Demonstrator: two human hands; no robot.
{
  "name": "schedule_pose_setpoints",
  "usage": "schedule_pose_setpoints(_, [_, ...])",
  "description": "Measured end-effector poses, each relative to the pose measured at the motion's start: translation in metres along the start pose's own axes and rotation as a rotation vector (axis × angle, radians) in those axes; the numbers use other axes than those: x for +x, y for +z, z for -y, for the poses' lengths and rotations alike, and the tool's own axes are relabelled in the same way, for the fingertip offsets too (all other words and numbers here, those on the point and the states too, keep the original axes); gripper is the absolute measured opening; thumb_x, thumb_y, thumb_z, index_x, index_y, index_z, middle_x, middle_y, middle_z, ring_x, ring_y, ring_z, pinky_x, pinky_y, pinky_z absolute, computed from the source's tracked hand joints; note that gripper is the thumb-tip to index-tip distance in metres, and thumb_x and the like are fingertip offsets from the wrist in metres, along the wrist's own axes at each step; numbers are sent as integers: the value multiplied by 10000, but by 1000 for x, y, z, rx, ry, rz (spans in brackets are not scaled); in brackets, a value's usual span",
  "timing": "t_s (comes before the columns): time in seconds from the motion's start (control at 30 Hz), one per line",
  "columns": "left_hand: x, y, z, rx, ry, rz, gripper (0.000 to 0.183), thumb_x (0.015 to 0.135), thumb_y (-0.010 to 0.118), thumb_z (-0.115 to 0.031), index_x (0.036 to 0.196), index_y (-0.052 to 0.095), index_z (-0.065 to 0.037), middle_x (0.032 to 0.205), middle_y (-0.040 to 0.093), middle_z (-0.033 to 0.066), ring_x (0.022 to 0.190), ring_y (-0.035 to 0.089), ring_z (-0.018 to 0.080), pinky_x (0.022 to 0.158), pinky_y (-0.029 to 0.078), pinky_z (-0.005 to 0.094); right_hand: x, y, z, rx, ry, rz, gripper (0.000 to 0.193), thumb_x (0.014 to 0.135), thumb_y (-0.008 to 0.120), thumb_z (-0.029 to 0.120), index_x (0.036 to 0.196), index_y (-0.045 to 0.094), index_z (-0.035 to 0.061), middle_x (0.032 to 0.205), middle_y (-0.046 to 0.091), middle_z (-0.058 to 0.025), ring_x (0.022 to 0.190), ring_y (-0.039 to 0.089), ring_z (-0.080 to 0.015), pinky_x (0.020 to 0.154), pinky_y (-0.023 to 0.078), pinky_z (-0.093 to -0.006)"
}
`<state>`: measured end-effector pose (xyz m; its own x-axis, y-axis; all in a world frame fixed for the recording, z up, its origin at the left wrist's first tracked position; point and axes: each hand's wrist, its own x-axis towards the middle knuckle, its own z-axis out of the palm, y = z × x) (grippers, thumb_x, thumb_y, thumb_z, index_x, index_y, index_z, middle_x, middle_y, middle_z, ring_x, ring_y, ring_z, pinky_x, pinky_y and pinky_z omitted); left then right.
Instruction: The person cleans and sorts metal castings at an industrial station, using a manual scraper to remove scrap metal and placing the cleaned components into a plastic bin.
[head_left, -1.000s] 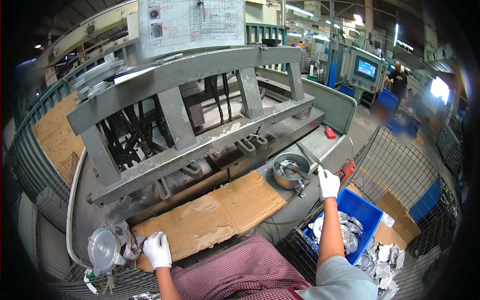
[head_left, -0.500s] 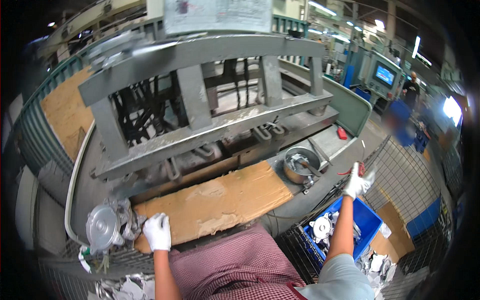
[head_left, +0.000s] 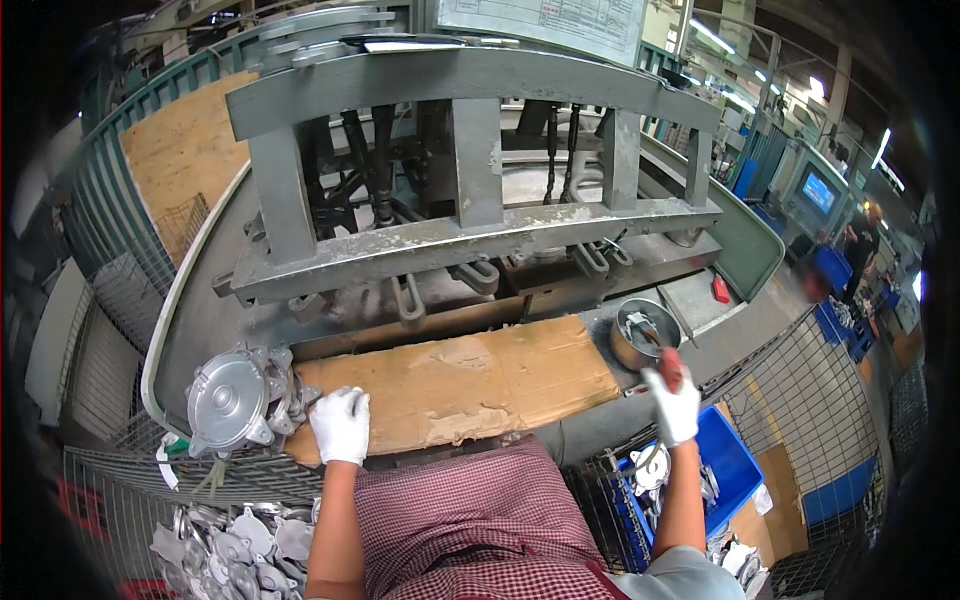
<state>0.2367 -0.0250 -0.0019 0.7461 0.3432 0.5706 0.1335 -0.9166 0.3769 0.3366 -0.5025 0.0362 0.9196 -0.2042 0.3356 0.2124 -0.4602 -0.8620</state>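
Note:
My left hand (head_left: 341,426), in a white glove, rests curled on the left end of a worn cardboard sheet (head_left: 480,385). Its fingers are closed, and whatever they might hold is hidden. Just left of it stand several grey metal castings, a round lidded-looking one (head_left: 228,398) in front. My right hand (head_left: 677,408), also gloved, is closed around a red hand tool (head_left: 671,368), blurred; a thin hose seems to run down from it. That hand is raised beside a metal pot (head_left: 630,352) holding grey matter and a wooden-handled brush or stirrer.
A grey steel frame (head_left: 480,235) with hooks spans the bench beyond the cardboard. At right, a blue bin (head_left: 735,462) holds castings; more castings (head_left: 240,550) lie in a wire cage at lower left. A small red object (head_left: 720,290) sits far right. Another person (head_left: 862,250) stands beyond.
My right hand has come left and nearer, from above the wire mesh to beside the pot, with the red tool now in it. The view has swung; my left hand stays at the cardboard.

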Motion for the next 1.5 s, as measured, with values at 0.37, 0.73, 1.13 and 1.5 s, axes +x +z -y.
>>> schedule_pose_setpoints(0.37, [-5, 0, 3, -26, -2, -3, 159, 801, 658, -204, 808, 730, -63, 848, 702, 127, 774, 665, 310, 746, 520, 409, 136, 133, 83, -703, -31, 441, 559, 813, 642, 466, 1125, 637, 2, 1064, 664, -243, 1037, 623, -375, 889, 480, -407])
schedule_pose_setpoints(0.73, [-21, 28, 15, 17, -35, 28, 153, 799, 656, -212, 807, 729, -78, 865, 704, 118, 770, 662, 312, 739, 518, 411, 144, 169, 77, -767, -124, 412, 529, 807, 600, 464, 1065, 677, 8, 1109, 651, -237, 1085, 603, -381, 922, 472, -434])
schedule_pose_setpoints(1.13, [-42, 61, 31, -34, -16, 30, 183, 808, 653, -201, 837, 737, -42, 918, 713, 140, 838, 679, 309, 801, 527, 399, 199, 164, 5, -774, 86, 246, 484, 820, 642, 436, 1091, 680, 37, 1133, 640, -233, 1086, 606, -388, 906, 489, -428])
schedule_pose_setpoints(1.5, [-53, 81, 39, -12, -10, 14, 172, 798, 662, -188, 842, 732, -38, 907, 706, 148, 827, 668, 328, 781, 525, 418, 103, -83, -126, -858, 251, -273, 596, 788, 635, 559, 1150, 663, 86, 983, 702, -190, 935, 685, -316, 800, 530, -421])
